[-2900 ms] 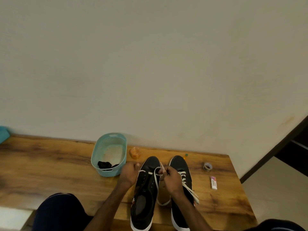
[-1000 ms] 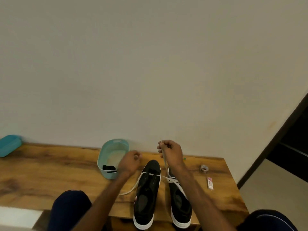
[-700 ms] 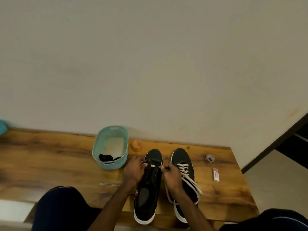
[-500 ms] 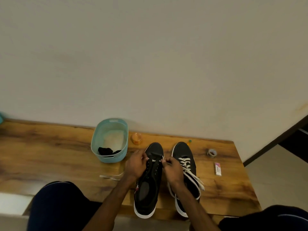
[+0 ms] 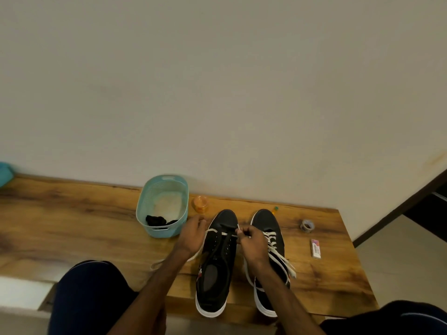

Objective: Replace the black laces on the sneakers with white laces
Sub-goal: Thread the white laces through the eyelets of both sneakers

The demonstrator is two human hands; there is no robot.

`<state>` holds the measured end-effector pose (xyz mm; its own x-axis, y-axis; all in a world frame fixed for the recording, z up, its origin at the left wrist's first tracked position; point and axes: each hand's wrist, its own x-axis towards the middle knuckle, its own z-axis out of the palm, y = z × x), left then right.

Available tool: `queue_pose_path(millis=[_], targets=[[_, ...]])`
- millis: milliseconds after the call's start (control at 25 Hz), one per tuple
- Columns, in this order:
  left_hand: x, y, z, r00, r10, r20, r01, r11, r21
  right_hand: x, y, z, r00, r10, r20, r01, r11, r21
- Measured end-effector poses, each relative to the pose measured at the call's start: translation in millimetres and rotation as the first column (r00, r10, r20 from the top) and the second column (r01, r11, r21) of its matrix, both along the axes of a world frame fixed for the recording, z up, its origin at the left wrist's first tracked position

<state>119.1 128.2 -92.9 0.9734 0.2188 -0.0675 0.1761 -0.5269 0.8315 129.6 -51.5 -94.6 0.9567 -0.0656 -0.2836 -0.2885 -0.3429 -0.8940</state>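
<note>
While the worktop [image 5: 72, 226] carries the unfinished sneaker [image 5: 217, 252] heel at near edge, toe toward far edge, the white lace [image 5: 228, 235] crosses its toe-end eyelets sideways. My right grip [image 5: 251, 241] pinches its right end; left grip [image 5: 192, 234] at the other side, hold unclear.

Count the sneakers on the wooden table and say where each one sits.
2. The left sneaker, next to the teal basket, has its white lace just started; the right sneaker, beside it, is already white-laced. None seems hidden.
</note>
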Motion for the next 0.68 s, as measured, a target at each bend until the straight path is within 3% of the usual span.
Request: queue_pose_path(millis=[120, 320, 520, 680], targets=[[0, 13, 60, 0.977, 0.076, 0.199, -0.056, 0.993, -0.107, 7, 4, 49, 0.996, -0.028, 0.09, 0.023, 0.998, 0.059], [-1, 9, 211, 0.855, 0.121, 0.504, 0.05, 0.949, -0.312, 16, 19, 188, 0.947, -0.044, 0.319, -0.054, 0.955, 0.292], [-12, -25, 314, 0.805, 0.261, 0.532, 0.073, 0.847, -0.526, 6, 22, 311, 0.822, -0.076, 0.565, -0.187, 0.901, 0.392], [-19, -44, 349, 0.809, 0.307, 0.502, 0.079, 0.789, -0.61, -5, 20, 351, 0.758, -0.078, 0.648, -0.212, 0.909, 0.358]])
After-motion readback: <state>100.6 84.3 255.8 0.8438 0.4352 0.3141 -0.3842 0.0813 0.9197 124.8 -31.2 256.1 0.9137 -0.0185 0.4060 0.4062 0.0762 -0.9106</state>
